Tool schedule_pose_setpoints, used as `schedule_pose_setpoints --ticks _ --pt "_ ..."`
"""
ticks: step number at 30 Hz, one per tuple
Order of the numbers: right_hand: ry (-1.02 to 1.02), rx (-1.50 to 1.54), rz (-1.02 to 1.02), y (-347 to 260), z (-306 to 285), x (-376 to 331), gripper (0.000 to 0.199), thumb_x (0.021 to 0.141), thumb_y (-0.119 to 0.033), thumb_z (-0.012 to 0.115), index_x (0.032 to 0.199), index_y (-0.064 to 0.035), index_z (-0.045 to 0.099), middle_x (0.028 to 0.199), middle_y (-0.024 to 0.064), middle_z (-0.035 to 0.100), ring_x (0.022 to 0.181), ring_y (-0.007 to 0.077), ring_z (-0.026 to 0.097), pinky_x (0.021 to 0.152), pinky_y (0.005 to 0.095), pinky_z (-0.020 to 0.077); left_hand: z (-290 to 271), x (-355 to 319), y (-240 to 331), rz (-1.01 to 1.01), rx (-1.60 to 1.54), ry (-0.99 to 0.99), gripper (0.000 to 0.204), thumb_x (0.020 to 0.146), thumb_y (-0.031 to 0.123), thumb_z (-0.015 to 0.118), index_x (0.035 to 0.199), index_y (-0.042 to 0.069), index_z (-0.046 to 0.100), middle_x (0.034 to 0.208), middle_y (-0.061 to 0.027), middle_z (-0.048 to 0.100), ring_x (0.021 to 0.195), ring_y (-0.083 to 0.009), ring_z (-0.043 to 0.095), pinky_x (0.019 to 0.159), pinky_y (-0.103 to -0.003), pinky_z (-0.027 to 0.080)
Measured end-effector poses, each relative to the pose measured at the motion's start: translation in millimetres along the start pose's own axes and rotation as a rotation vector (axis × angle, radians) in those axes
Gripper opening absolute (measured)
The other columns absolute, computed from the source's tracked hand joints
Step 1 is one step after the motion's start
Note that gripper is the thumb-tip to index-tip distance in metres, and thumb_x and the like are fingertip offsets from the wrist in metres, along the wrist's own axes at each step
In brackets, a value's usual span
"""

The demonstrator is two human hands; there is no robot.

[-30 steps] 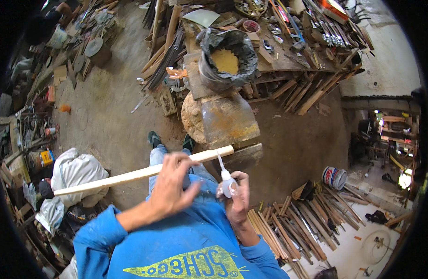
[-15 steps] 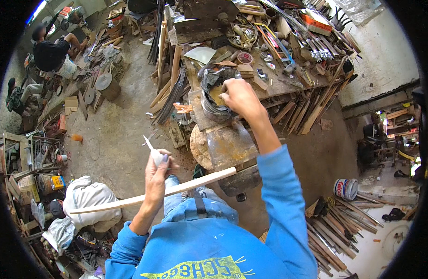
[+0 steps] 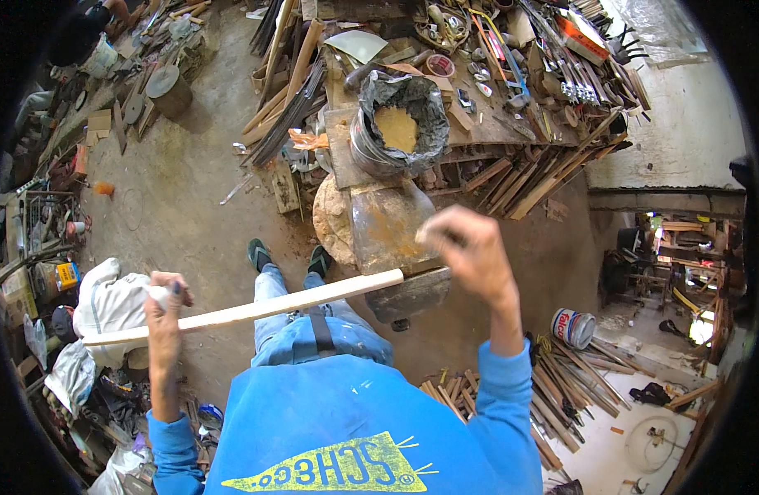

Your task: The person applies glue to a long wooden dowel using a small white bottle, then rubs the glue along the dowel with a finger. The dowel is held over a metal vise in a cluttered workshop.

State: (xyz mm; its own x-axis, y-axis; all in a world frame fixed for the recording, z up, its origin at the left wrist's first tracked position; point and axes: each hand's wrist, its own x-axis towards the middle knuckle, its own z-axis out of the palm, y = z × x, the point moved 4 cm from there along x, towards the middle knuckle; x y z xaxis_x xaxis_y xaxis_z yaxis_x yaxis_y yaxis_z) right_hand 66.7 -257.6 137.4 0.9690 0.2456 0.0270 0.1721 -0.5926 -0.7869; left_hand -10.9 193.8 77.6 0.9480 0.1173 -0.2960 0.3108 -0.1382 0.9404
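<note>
My left hand [image 3: 166, 309] is closed around a white squeeze bottle [image 3: 158, 294], mostly covered by my fingers; the hand lies over the pale wooden strip [image 3: 301, 304]. That long, slightly curved strip runs across above my lap, its right end by a dark metal plate [image 3: 385, 223]. My right hand [image 3: 477, 252], somewhat blurred, is raised to the right of the plate with fingers curled and pinched together. Whatever is between them is too small to make out. Beyond the plate stands a bucket [image 3: 371, 153] lined with a black bag, holding tan powder [image 3: 396, 129] like sawdust.
A cluttered workbench [image 3: 511, 136] with tools, tape and offcuts spreads beyond the bucket. Wood strips [image 3: 573, 388] and a white paint pail [image 3: 573, 327] lie at the right. At the left are a white sack [image 3: 107, 301] and piled scrap. A round wooden block [image 3: 333, 219] sits beside the plate.
My right hand has come out of the bucket, moving nearer and to the right. My left hand has shifted left along the strip with the white bottle. The view has shifted too.
</note>
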Motion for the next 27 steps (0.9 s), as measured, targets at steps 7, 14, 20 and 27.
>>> schedule_pose_setpoints --ticks 7,14,20,27 --pt "0.039 -0.111 -0.099 34 54 -70 0.022 0.077 -0.005 0.080 0.098 -0.0080 0.074 0.091 0.0070 0.069 0.086 0.0258 0.064 0.075 0.0371 0.0543 -42 19 12 0.060 0.144 0.015 0.028 0.105 0.036 0.057 0.100 0.008 0.054 0.093 -0.0006 0.055 0.082 -0.0089 0.055 0.076 -0.025 0.046" --pt "0.012 -0.225 -0.235 18 74 -61 0.027 0.075 -0.007 0.080 0.101 -0.0158 0.077 0.087 0.0018 0.062 0.081 0.0230 0.056 0.073 0.0350 0.0514 -22 22 23 0.071 0.065 -0.026 0.027 0.105 0.033 0.056 0.102 0.007 0.054 0.095 -0.0020 0.056 0.083 -0.0096 0.054 0.077 -0.026 0.046" --pt "-0.034 -0.306 -0.260 -1 99 -53 0.027 0.074 -0.013 0.081 0.100 -0.0201 0.079 0.089 -0.0005 0.061 0.082 0.0223 0.051 0.075 0.0353 0.0454 -13 13 24 0.072 0.074 -0.005 0.026 0.105 0.032 0.057 0.102 0.006 0.057 0.093 -0.0014 0.057 0.081 -0.0087 0.055 0.075 -0.025 0.045" --pt "-0.055 -0.414 -0.225 -22 142 -63 0.031 0.086 -0.029 0.074 0.116 -0.0190 0.072 0.125 0.0037 0.063 0.110 0.0249 0.054 0.091 0.0391 0.0435 -7 11 20 0.036 0.045 -0.007 0.025 0.105 0.030 0.057 0.100 0.006 0.057 0.093 -0.0012 0.058 0.084 -0.0094 0.057 0.079 -0.026 0.048"
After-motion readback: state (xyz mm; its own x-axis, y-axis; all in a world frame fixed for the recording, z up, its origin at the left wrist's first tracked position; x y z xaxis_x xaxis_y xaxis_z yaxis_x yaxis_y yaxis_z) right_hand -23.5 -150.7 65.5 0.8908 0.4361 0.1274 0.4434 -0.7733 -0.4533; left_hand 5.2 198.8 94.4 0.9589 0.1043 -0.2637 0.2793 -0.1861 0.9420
